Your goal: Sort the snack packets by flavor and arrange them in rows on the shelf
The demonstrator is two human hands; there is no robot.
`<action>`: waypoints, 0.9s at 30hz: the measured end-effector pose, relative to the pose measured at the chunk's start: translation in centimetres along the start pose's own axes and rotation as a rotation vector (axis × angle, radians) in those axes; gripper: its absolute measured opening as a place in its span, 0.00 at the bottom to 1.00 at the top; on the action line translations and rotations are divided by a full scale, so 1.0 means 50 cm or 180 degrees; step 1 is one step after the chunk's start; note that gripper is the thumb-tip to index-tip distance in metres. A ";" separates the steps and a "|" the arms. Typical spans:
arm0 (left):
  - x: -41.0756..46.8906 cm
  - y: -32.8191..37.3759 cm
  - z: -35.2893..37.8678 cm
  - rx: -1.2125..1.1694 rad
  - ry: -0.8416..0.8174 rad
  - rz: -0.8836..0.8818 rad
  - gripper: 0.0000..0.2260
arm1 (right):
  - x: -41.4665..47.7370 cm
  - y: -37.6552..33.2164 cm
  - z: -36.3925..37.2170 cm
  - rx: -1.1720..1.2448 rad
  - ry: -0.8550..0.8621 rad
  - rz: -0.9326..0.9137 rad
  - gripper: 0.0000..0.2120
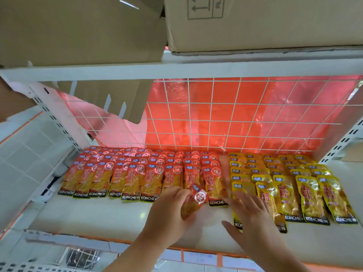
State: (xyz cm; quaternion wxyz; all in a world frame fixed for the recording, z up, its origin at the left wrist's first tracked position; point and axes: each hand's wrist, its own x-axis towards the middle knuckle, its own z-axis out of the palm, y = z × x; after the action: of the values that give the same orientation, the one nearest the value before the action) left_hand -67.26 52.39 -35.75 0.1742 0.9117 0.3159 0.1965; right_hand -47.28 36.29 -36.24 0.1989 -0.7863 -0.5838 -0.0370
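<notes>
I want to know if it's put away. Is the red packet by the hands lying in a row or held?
Held. The left hand grips the packet, tilted, at the front of the red rows.

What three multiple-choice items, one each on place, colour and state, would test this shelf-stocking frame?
1. Where do the yellow packets lie on the shelf?
A. on its right part
B. on its left part
C. inside a cardboard box

2. What colour is the held packet in the left hand?
A. green
B. red
C. blue

3. How is the right hand?
A. clenched in a fist
B. gripping a box
C. open, fingers spread

Key:
1 A: the yellow rows sit to the right of the red packets.
2 B: its wrapper matches the red rows behind it.
3 C: its straight fingers spread over the near yellow packets and hold nothing.
</notes>
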 end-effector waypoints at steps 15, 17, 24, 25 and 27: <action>-0.131 -0.314 -0.195 0.0092 0.0868 -0.1131 0.24 | 0.142 -0.405 0.142 0.0359 -0.0401 -0.0695 0.22; -0.142 -0.376 -0.225 0.0074 0.0967 -0.1382 0.24 | 0.149 -0.443 0.165 0.0445 -0.0508 -0.0699 0.21; -0.126 -0.519 -0.283 0.0008 0.1123 -0.2107 0.18 | 0.134 -0.497 0.227 0.0415 -0.0286 -0.0724 0.25; -0.125 -0.532 -0.283 0.0032 0.1108 -0.2137 0.18 | 0.134 -0.496 0.234 0.0366 -0.0202 -0.0756 0.24; -0.122 -0.553 -0.285 0.0090 0.1059 -0.2148 0.19 | 0.133 -0.492 0.239 0.0334 -0.0110 -0.0700 0.22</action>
State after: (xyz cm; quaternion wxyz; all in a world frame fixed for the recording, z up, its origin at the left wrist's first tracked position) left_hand -92.40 71.65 -37.19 0.1628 0.7143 0.6252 0.2690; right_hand -70.23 52.43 -38.63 0.2244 -0.7065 -0.6711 -0.0144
